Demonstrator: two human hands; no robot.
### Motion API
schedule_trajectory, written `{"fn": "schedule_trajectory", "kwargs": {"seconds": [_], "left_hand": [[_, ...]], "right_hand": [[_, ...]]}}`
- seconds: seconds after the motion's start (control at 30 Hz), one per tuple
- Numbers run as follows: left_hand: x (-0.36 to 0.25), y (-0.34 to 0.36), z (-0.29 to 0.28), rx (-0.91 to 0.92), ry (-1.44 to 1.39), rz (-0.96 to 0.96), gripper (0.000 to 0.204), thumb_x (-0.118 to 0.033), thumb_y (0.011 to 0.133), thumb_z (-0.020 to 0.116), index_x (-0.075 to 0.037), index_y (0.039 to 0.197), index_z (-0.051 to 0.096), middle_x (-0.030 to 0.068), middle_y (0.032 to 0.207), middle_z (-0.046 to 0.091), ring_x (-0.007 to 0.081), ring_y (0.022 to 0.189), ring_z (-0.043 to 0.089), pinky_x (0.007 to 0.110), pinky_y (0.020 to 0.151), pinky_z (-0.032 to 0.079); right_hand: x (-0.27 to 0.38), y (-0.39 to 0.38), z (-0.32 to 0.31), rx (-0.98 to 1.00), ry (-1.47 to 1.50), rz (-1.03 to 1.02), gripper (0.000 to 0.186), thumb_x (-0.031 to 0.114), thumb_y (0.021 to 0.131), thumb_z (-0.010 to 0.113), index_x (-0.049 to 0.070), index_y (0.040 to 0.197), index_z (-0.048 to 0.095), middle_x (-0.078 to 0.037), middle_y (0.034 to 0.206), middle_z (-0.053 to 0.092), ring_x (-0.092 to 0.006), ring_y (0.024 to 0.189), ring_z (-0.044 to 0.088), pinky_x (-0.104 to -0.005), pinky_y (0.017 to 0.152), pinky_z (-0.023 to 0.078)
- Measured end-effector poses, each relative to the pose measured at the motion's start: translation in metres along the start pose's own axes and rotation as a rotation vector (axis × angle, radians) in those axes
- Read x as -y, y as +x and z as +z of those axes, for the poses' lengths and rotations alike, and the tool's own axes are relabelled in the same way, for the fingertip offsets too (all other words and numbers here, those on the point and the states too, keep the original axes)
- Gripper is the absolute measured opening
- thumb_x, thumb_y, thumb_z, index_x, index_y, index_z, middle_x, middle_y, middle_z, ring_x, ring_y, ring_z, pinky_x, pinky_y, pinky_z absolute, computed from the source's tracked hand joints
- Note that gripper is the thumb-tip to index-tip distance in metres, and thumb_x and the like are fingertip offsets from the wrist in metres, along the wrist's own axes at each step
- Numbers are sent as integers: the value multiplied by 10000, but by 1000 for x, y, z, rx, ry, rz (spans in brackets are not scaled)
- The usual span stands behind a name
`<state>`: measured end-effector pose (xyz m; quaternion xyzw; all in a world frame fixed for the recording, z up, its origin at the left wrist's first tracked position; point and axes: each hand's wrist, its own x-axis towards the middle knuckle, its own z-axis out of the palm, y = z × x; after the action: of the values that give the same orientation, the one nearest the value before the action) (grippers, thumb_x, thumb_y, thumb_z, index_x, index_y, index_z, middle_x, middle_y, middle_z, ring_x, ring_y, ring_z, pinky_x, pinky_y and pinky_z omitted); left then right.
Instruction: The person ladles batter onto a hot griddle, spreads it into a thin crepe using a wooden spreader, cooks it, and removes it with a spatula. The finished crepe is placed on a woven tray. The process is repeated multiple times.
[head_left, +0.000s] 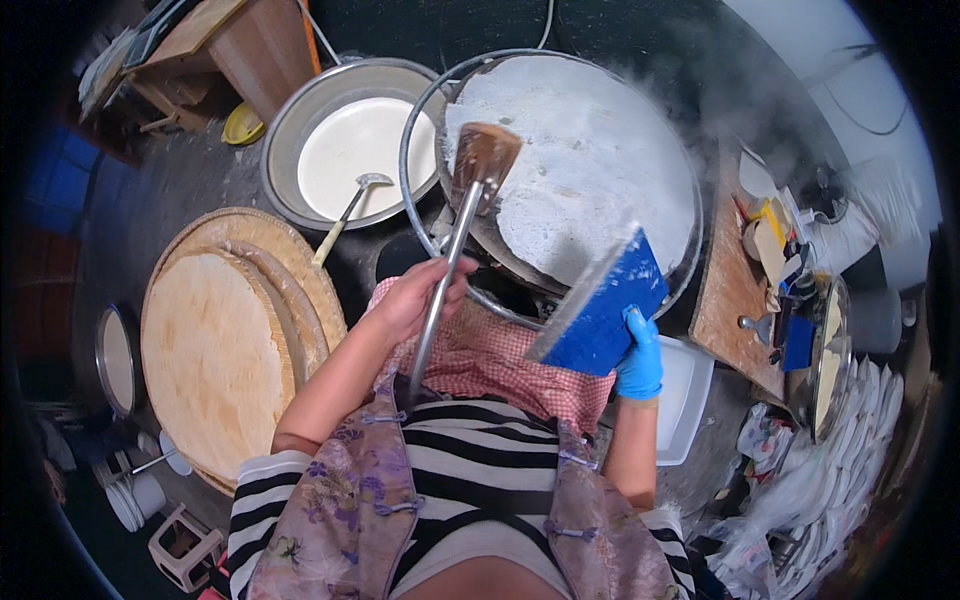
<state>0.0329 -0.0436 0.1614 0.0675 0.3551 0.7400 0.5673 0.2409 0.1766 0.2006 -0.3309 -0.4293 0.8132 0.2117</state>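
Steam [725,95] drifts over the white griddle [590,150], before which the left hand [428,298] has its grip closed round a metal-shafted paddle [462,222], head outward, while the right hand [640,358], gloved perhaps against heat, clasps a blue scraper [608,312].

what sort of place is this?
Probably a small food workshop: a large round white-coated cooking surface with steam beside it, a metal basin of pale, batter-like liquid, and a ladle resting in it.

Food workshop, steaming round griddle [502,252], basin [283,150] of white batter [350,150], ladle [347,214]
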Motion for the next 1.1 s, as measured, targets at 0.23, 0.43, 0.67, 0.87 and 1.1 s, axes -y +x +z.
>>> {"fn": "schedule_trajectory", "kwargs": {"seconds": [0.23,0.43,0.67,0.87,1.1], "left_hand": [[44,92,78,149,343,-65,370,-211,877,541,-17,1186,477,69,994,604,113,901,562,271,824,444],[89,80,79,280,677,159,291,-133,910,486,-23,1178,508,111,989,624,163,832,602,298,810,476],[30,62,-74,-700,379,196,174,-137,885,533,-11,1002,564,74,733,615,105,577,548,214,543,464],[20,95,-140,-968,510,112,177,-218,836,620,-67,915,574,5,737,599,97,602,530,216,524,421],[33,111,-147,-829,354,-28,180,-286,867,568,-106,878,568,-1,786,627,105,655,547,271,589,468]], "right_hand": [[-39,-44,11,-60,240,159,264,224,860,551,87,1085,569,-37,1062,582,-172,982,527,-324,921,395],[-19,-79,-45,-323,344,-39,469,332,852,539,72,1234,461,-85,1166,531,-220,1046,509,-355,941,384],[-49,-121,-168,-893,273,-289,664,494,847,481,59,1332,355,-109,1283,449,-261,1088,473,-379,935,377],[-117,-98,-269,-1013,342,-84,547,599,797,469,130,1067,555,-52,977,582,-199,737,534,-322,607,435],[-169,-70,-310,-1033,467,-27,543,650,765,475,165,989,571,-22,882,572,-191,620,466,-300,501,392]]}}
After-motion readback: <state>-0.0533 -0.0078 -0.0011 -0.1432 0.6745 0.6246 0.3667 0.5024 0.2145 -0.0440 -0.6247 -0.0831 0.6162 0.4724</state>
